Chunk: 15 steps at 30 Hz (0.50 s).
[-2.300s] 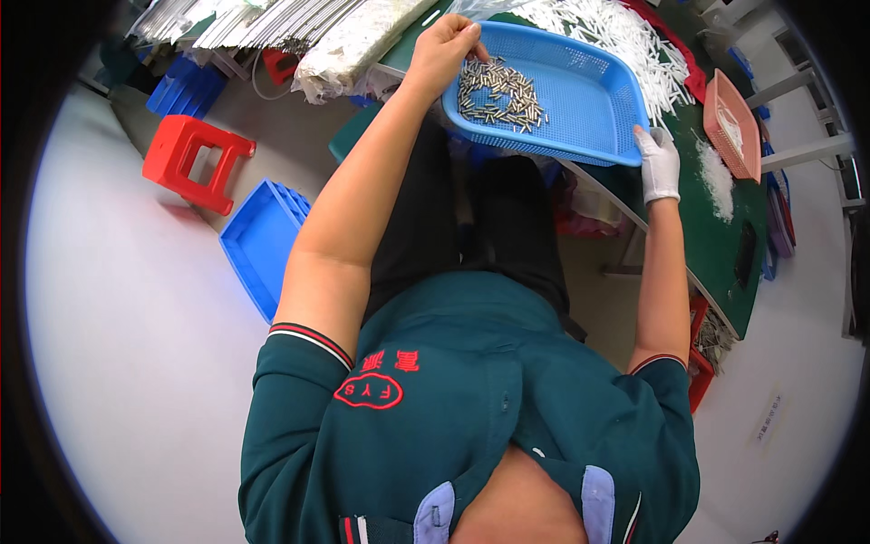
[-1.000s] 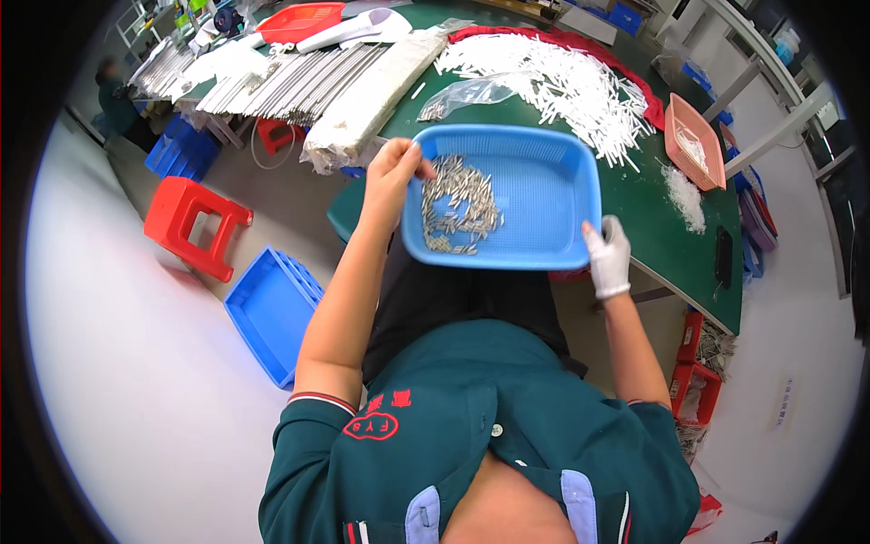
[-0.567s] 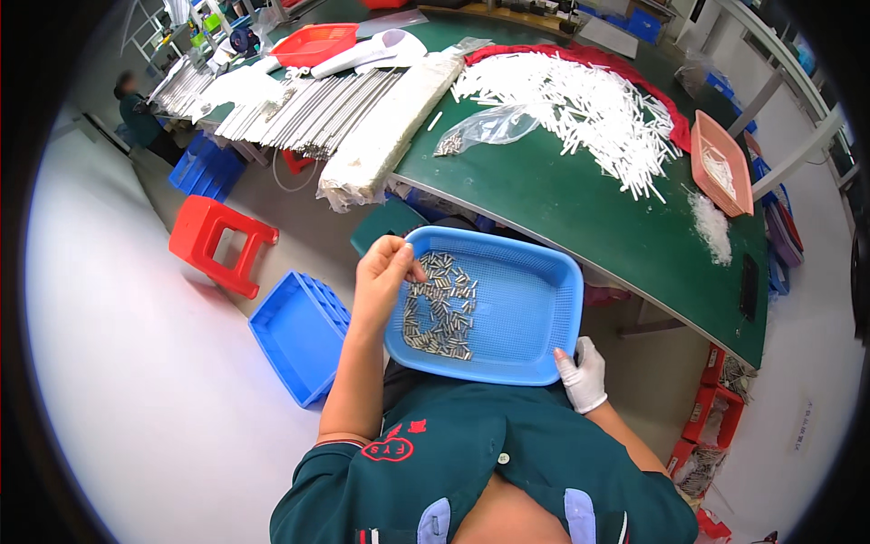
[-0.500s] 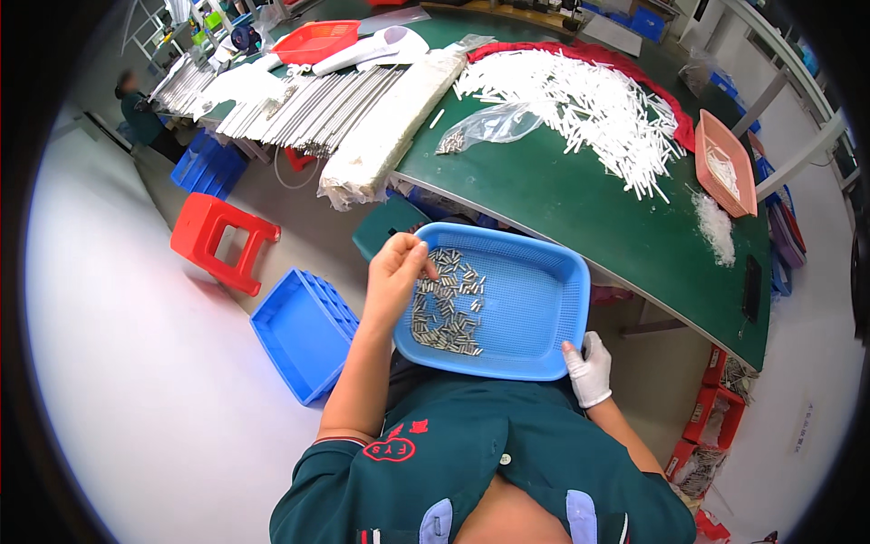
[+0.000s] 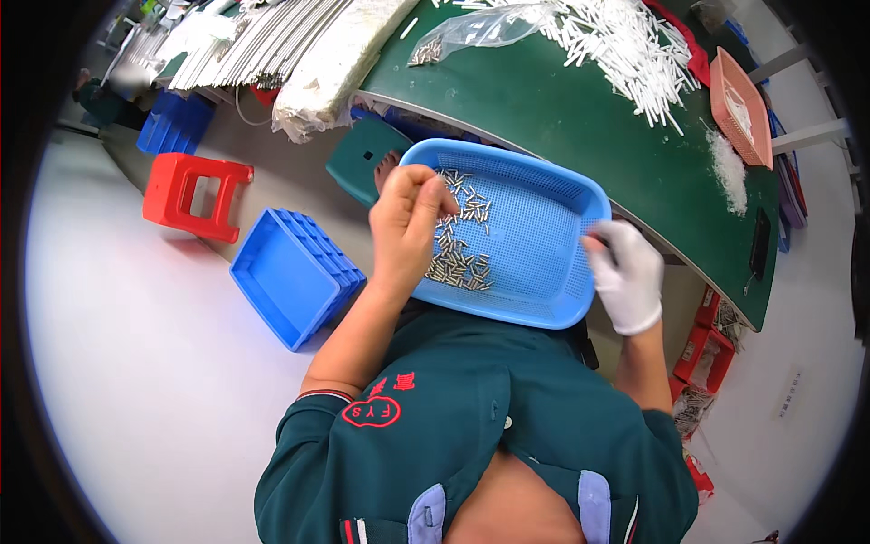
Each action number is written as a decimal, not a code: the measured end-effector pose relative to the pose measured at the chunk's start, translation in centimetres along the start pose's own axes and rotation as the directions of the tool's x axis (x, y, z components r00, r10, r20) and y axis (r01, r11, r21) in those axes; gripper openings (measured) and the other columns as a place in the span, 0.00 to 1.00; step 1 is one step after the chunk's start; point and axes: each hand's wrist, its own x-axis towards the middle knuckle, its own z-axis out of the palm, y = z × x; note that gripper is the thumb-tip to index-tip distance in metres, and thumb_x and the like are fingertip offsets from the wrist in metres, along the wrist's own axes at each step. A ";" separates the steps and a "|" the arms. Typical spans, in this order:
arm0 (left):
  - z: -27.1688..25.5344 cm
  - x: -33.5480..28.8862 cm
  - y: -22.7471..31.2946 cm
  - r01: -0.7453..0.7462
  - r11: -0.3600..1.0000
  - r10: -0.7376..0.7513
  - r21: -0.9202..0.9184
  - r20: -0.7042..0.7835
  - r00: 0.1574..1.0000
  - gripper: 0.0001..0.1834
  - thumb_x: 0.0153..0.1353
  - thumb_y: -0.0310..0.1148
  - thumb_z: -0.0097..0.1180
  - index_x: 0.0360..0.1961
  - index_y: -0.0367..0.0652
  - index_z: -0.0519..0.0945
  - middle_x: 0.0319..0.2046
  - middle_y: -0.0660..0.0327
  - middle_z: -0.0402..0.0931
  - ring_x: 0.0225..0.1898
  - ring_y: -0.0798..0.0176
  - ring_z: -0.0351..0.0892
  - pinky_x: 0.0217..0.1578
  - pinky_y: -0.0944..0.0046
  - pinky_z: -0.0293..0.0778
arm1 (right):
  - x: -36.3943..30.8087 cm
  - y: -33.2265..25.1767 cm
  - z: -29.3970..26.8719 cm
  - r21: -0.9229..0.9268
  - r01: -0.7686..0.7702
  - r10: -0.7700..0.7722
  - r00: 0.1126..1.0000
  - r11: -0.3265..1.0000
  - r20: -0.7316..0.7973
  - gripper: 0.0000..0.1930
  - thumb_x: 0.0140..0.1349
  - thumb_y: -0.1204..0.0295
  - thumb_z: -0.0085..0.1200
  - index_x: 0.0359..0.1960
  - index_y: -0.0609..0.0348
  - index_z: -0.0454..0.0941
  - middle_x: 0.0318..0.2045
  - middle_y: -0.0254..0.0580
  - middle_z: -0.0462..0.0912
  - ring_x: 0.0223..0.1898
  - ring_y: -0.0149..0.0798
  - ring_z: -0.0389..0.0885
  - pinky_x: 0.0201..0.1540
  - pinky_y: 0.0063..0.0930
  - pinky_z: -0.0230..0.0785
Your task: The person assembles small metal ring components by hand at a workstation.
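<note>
A blue plastic basket [image 5: 530, 313] with mesh-like walls sits at my lap, against the green table's edge. Many short metal pins [image 5: 462, 267] lie loose in its left half. My left hand [image 5: 408, 222], bare, hovers over the basket's left side, thumb and fingers pressed together; anything between the fingertips is too small to make out. My right hand [image 5: 627, 276] wears a white glove with bare fingertips. It is at the basket's right rim with fingers bent and blurred, so whether it grips the rim is unclear.
White sticks [image 5: 625, 68] are heaped on the green table [image 5: 507, 86], beside a clear bag [image 5: 480, 32] of small metal pieces. A pink basket [image 5: 739, 109] stands at right. On my left are a blue crate [image 5: 290, 281], a red stool [image 5: 172, 195] and a green stool [image 5: 353, 159].
My view has shifted, and the basket appears higher. My right hand has moved up from the basket's near right corner to its right side. My left hand remains over the pins.
</note>
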 end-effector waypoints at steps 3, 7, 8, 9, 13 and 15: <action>0.4 -0.8 -1.3 0.332 0.843 -0.287 -0.423 0.168 0.943 0.04 0.66 0.31 0.47 0.36 0.42 0.71 0.23 0.61 0.74 0.24 0.72 0.70 0.29 0.74 0.67 | 3.3 -0.1 4.1 0.097 0.146 -0.169 0.938 0.984 0.303 0.08 0.52 0.74 0.57 0.35 0.58 0.75 0.29 0.44 0.77 0.30 0.45 0.78 0.33 0.34 0.70; -0.1 -2.8 -2.8 0.611 0.436 -0.592 -0.661 0.300 0.748 0.06 0.66 0.33 0.46 0.33 0.43 0.70 0.23 0.62 0.74 0.23 0.72 0.69 0.28 0.72 0.68 | 5.6 -0.5 9.1 0.038 0.198 -0.186 0.815 0.979 0.548 0.08 0.52 0.74 0.55 0.36 0.55 0.76 0.29 0.44 0.75 0.32 0.47 0.78 0.35 0.36 0.71; -0.1 -3.3 -3.0 0.635 0.354 -0.619 -0.687 0.337 0.709 0.05 0.65 0.32 0.47 0.33 0.43 0.70 0.23 0.62 0.74 0.22 0.71 0.69 0.28 0.71 0.68 | 5.8 -0.5 9.9 0.039 0.254 -0.228 0.778 0.967 0.586 0.09 0.52 0.73 0.55 0.36 0.54 0.77 0.29 0.43 0.75 0.32 0.47 0.78 0.35 0.37 0.71; 0.0 -3.7 -3.2 0.654 0.268 -0.641 -0.708 0.376 0.669 0.05 0.65 0.32 0.47 0.33 0.44 0.70 0.23 0.62 0.74 0.22 0.71 0.69 0.28 0.70 0.69 | 5.8 -0.3 10.5 0.043 0.256 -0.232 0.773 0.966 0.591 0.09 0.52 0.73 0.55 0.36 0.54 0.77 0.29 0.43 0.75 0.32 0.47 0.78 0.35 0.37 0.71; 0.2 -4.3 -3.3 0.666 0.192 -0.640 -0.721 0.423 0.642 0.05 0.65 0.32 0.47 0.33 0.44 0.70 0.24 0.61 0.75 0.23 0.70 0.70 0.29 0.69 0.69 | 5.7 0.1 11.7 0.049 0.307 -0.278 0.771 0.951 0.573 0.08 0.51 0.72 0.55 0.34 0.53 0.76 0.29 0.43 0.75 0.32 0.47 0.78 0.33 0.37 0.71; 0.2 -4.0 -3.4 0.676 0.176 -0.649 -0.715 0.432 0.626 0.06 0.65 0.33 0.46 0.32 0.44 0.70 0.24 0.61 0.75 0.24 0.70 0.70 0.29 0.69 0.69 | 5.9 -0.2 11.6 0.045 0.351 -0.308 0.745 0.935 0.592 0.06 0.50 0.73 0.55 0.32 0.54 0.76 0.28 0.43 0.75 0.32 0.46 0.78 0.33 0.36 0.71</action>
